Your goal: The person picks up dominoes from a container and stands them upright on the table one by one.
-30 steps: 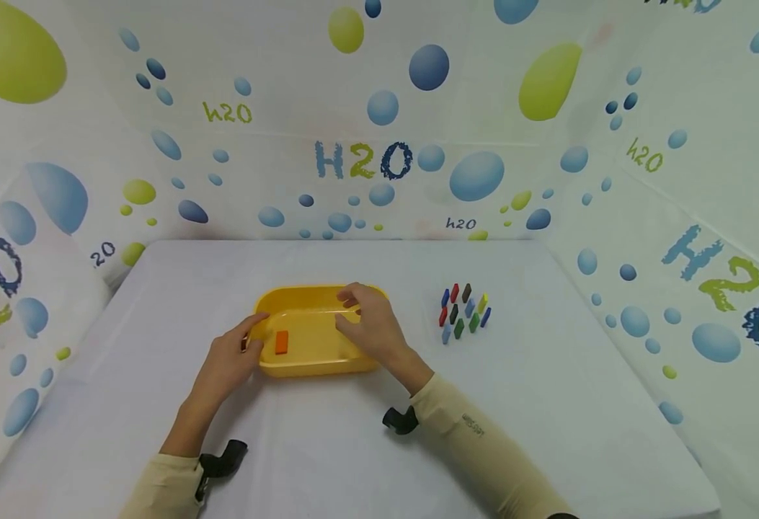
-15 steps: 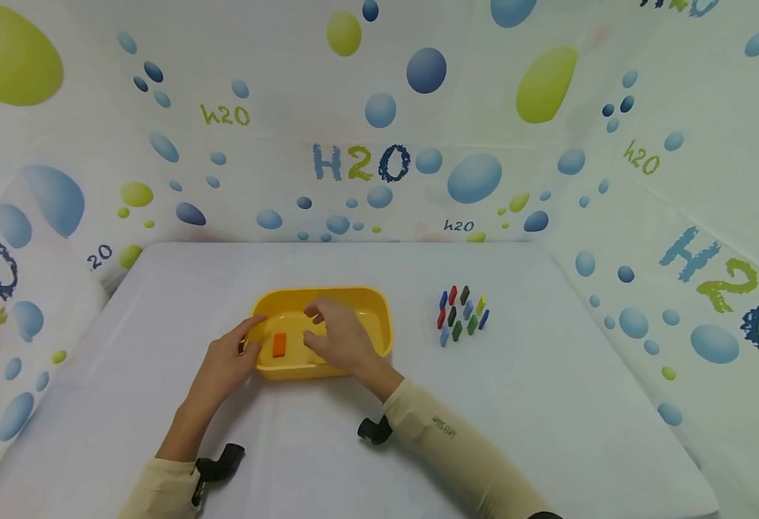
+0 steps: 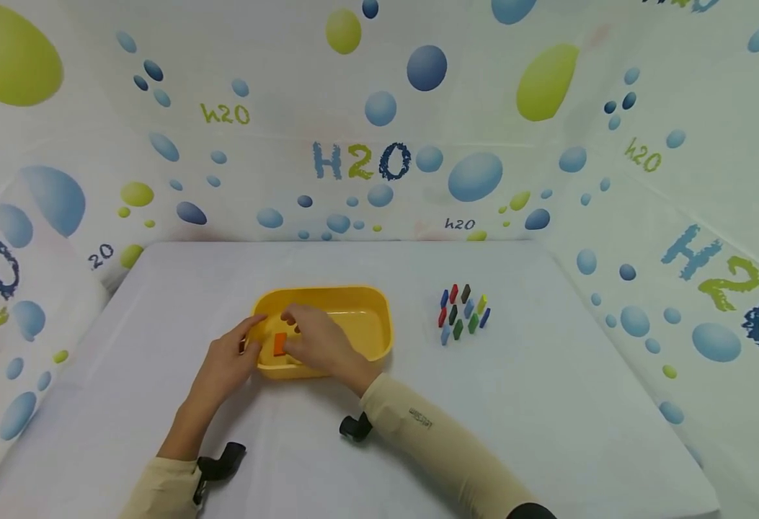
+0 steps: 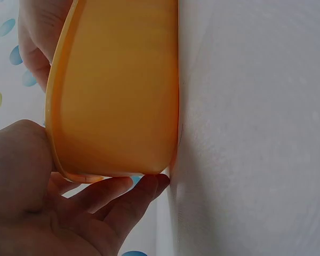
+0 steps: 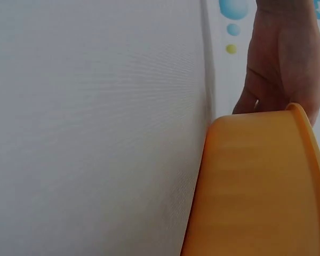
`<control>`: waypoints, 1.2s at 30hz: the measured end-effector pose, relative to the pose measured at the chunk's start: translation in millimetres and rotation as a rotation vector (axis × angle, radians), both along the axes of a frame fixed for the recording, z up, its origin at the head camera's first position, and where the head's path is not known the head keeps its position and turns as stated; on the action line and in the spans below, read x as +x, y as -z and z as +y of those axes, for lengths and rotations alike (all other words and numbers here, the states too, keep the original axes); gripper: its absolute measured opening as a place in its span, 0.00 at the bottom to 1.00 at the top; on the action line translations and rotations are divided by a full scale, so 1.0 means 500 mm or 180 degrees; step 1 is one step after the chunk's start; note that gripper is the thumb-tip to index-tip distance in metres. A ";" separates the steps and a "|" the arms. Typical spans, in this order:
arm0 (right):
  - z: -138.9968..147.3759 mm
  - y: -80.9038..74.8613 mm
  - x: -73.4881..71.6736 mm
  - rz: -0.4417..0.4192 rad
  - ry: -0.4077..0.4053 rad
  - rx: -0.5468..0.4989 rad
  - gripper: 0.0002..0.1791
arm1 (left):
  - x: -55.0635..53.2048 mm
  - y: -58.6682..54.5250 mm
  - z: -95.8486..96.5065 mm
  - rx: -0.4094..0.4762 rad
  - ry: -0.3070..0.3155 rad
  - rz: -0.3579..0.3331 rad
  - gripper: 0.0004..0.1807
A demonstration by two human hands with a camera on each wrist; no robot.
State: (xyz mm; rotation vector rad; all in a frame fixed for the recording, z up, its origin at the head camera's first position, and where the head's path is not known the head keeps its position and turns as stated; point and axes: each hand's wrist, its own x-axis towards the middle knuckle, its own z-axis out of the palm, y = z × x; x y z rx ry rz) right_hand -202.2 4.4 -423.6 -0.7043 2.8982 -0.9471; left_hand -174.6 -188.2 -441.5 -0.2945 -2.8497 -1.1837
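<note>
A yellow plastic tray stands on the white-covered table, with a small flat orange block inside at its left end. My left hand holds the tray's left end; in the left wrist view its thumb is at the rim and its curled fingers lie along the end wall. Over the tray, my right hand reaches in with loosely curled, spread fingers, thumb tip right at the block's right edge. The right wrist view shows the tray's outer wall and my left hand beyond it.
Several small coloured blocks stand upright in a cluster right of the tray, in red, blue, green, yellow and dark tones. A white patterned sheet hangs behind and at both sides of the table.
My right hand has moved left across the tray, from its right end to the orange block. The left hand, the tray and the block cluster have stayed in place.
</note>
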 end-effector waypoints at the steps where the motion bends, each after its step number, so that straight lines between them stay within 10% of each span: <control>1: -0.004 0.000 -0.001 -0.0036 0.0012 0.0039 0.20 | -0.001 0.000 0.000 0.0002 0.0003 0.0007 0.27; 20: -0.041 0.011 -0.036 -0.0323 -0.0494 0.1176 0.18 | -0.004 0.003 -0.004 0.0000 0.0010 -0.0025 0.27; 36: -0.044 0.021 -0.046 -0.0386 -0.0393 0.0985 0.05 | -0.004 0.003 -0.001 -0.0040 -0.0010 0.0004 0.27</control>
